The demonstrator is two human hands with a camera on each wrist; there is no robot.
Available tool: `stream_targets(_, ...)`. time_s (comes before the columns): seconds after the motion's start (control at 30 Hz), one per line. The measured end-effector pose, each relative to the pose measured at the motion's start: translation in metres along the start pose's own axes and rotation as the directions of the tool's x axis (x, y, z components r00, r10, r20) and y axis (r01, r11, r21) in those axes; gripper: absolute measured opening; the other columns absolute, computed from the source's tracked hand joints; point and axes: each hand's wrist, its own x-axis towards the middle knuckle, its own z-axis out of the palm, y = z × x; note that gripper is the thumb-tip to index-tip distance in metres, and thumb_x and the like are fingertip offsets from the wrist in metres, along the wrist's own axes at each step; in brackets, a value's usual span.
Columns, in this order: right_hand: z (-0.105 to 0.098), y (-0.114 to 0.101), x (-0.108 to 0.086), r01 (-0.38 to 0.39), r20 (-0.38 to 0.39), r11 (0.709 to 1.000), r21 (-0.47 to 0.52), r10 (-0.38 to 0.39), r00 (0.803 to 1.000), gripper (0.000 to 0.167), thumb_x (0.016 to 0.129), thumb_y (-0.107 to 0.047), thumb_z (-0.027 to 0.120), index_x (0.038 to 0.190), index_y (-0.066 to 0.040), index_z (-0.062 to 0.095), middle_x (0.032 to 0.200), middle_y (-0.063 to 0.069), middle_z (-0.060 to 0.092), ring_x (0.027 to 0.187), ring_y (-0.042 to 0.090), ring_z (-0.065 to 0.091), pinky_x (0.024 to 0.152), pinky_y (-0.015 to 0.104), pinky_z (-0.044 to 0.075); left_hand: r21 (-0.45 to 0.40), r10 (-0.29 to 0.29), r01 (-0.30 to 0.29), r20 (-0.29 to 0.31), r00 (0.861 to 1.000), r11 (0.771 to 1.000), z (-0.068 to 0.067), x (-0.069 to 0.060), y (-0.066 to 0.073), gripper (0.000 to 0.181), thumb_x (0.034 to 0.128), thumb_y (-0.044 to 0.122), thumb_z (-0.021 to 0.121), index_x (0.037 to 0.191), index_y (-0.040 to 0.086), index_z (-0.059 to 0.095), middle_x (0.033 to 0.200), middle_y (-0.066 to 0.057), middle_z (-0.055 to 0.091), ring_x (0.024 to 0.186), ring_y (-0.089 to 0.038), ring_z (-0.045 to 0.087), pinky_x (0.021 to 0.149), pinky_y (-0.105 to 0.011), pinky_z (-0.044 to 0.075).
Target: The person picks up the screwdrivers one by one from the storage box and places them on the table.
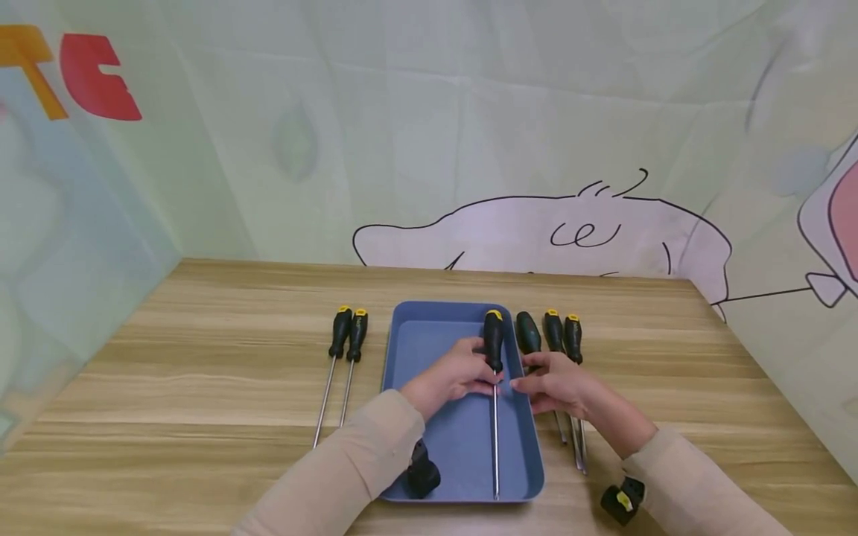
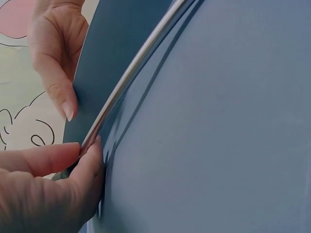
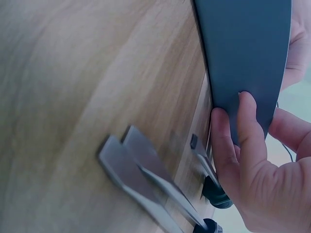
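A long screwdriver (image 1: 493,339) with a black handle and yellow cap lies lengthwise along the right side of a blue tray (image 1: 429,335). My left hand (image 1: 462,370) pinches its metal shaft (image 2: 131,73) between thumb and finger, just below the handle. At the tray's right wall, my right hand (image 1: 559,383) holds the edge. Its fingers (image 3: 250,126) press the outer face, and the thumb lies over the rim. Partly behind that hand are a screwdriver with a dark green handle (image 1: 528,333) and two black-and-yellow screwdrivers (image 1: 553,331).
Left of the tray, two more black-and-yellow screwdrivers (image 1: 340,331) lie side by side on the wooden table (image 1: 201,387). Flat blade tips (image 3: 126,170) show beside the tray in the right wrist view. A printed cloth (image 1: 402,134) hangs behind the table.
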Motion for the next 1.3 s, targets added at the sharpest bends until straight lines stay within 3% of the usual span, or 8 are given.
stream_targets(0.7,0.0,0.0,-0.001,-0.001,0.0,1.0,-0.011,0.001,1.0,0.067,0.088,-0.003,0.06,0.139,0.014,0.019,0.113,0.027,0.052,0.084,0.024,0.062,0.075,0.042,0.056,0.031,-0.034,0.035,-0.007,0.999,0.999,-0.01,-0.008,0.009,0.072,0.0803,-0.022,0.052,0.143,-0.001,0.025,0.121,-0.028,0.053,0.075,-0.019,0.063,0.074,-0.04,0.057)
stream_targets(1.3,0.001,0.001,-0.001,0.008,-0.015,1.0,-0.026,-0.008,1.0,0.067,0.088,-0.003,0.061,0.138,0.014,0.02,0.115,0.028,0.051,0.087,0.025,0.062,0.075,0.042,0.056,0.033,-0.047,0.049,-0.037,0.998,0.998,-0.021,-0.014,0.02,0.072,0.082,-0.021,0.052,0.144,-0.001,0.023,0.125,-0.027,0.051,0.081,-0.021,0.064,0.078,-0.043,0.055)
